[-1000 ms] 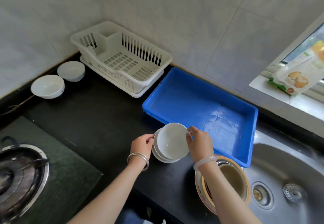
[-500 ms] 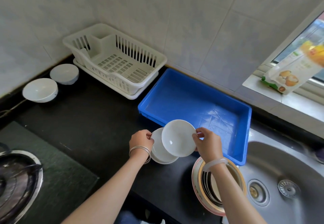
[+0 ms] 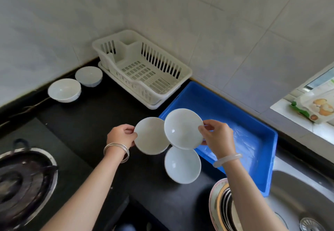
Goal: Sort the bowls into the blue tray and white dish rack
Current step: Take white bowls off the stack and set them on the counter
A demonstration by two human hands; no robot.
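Observation:
My left hand [image 3: 121, 136] grips the rim of a small white bowl [image 3: 151, 136] held above the black counter. My right hand [image 3: 217, 139] pinches the rim of a second white bowl [image 3: 182, 128], which hangs over the near left corner of the blue tray [image 3: 253, 118]. A third white bowl [image 3: 182, 165] sits on the counter just below them, beside the tray's front edge. The white dish rack [image 3: 142, 71] stands in the corner with nothing in it. Two larger white bowls [image 3: 64, 90] [image 3: 89, 76] rest to the left of the rack.
A stack of bowls with a patterned outer one [image 3: 219, 207] sits at the counter edge under my right forearm. A steel sink [image 3: 303, 200] lies at the right, a gas burner [image 3: 23, 182] at the left. A snack bag [image 3: 316, 107] rests on the windowsill.
The stacked bowls have come apart: my right hand lifted one up toward the tray, my left hand raised another to the left, and one bowl stays on the counter.

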